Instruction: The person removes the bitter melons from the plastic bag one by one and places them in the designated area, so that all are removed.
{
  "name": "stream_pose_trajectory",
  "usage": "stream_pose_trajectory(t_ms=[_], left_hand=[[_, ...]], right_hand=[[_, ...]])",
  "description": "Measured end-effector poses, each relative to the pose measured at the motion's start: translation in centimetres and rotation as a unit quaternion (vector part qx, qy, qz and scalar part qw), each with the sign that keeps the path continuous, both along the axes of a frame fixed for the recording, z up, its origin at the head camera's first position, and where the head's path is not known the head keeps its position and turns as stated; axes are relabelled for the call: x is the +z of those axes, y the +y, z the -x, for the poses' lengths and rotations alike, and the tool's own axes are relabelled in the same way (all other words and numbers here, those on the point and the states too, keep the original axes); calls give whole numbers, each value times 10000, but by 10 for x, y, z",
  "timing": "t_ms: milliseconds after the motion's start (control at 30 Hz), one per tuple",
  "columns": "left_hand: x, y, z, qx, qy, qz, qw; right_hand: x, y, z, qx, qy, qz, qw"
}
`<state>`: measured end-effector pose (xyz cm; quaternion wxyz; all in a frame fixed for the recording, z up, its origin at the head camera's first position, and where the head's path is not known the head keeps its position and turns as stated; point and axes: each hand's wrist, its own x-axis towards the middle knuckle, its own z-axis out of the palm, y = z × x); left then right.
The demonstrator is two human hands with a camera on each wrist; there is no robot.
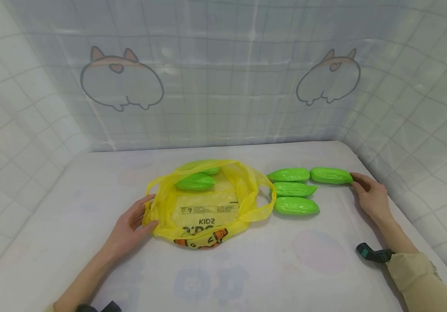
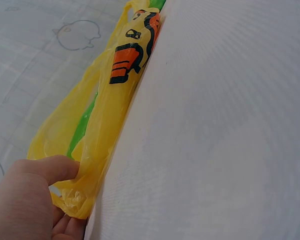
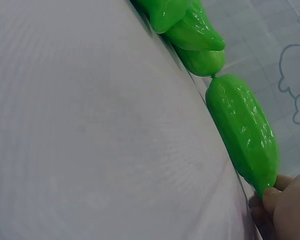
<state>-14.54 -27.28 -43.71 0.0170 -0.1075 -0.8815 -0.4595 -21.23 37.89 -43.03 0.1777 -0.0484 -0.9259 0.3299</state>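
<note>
A yellow plastic bag [image 1: 248, 197] lies on the table with its mouth spread toward me. My left hand [image 1: 131, 225] holds the bag's left edge; in the left wrist view the thumb [image 2: 60, 168] lies over the plastic and the other fingers are partly beneath it. Inside the bag, a green bitter melon [image 1: 195, 182] shows, with another [image 1: 211, 170] partly behind it. At the right, my right hand [image 1: 372, 197] pinches the tip of a glossy green bitter melon [image 3: 244, 132], which lies on the table.
Three more bitter melons [image 1: 295, 206] lie stacked in a column between the bag and the held one, their left ends close to the bag's right handle. Tiled-pattern sheeting [image 1: 223, 86] rises behind the white table [image 1: 278, 268] and along both sides.
</note>
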Motion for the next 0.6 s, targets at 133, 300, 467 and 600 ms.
stream_pose_trajectory(t_ms=[133,300,467,600], left_hand=[[0,-1,0,-12,9,-7,10000],[0,-1,0,-24,-20,19,10000],[-1,-1,0,-26,-44,53,10000],[-1,-1,0,-12,-65,70,10000]], right_hand=[[0,0,1,-48,-95,89,9999],[-1,1,0,-149,-154,161,9996],[-1,1,-2,-208,-98,225,9995],[1,0,-2,-231,-82,326,9992]])
